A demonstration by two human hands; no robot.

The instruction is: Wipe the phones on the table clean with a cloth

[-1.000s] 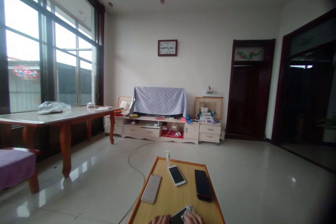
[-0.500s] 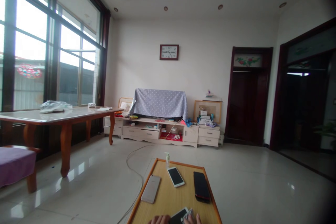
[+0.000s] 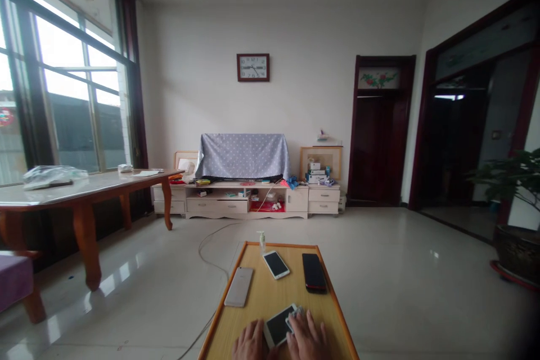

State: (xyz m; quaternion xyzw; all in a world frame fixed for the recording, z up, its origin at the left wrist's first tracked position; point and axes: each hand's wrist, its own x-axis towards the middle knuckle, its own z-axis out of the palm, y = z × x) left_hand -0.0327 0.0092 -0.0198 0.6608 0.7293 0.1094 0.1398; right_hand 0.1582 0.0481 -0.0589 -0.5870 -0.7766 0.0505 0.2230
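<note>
A white-framed smartphone (image 3: 278, 327) with a dark screen lies at an angle near the front of the small wooden table. My left hand (image 3: 250, 340) grips its left edge, fingers bent and thumb low by the bottom corner. On the phone's right side my right hand (image 3: 307, 337) presses a crumpled greyish cloth (image 3: 298, 311) under its fingers, the outer ones spread. Farther up lie another white smartphone (image 3: 276, 265), screen up, a silver smartphone (image 3: 238, 287), back up, and a black smartphone (image 3: 314, 273) with a reddish lower edge.
A clear pump bottle (image 3: 262, 243) stands at the far left corner of the wooden table (image 3: 236, 323). To the left is a long dining table (image 3: 113, 181). A cable (image 3: 201, 259) runs over the floor. A TV cabinet (image 3: 219, 206) stands ahead, a potted plant (image 3: 517, 236) at right.
The view has tipped down and turned right, so more of both hands and the phone shows. My right hand with the cloth stays at the phone's right side.
</note>
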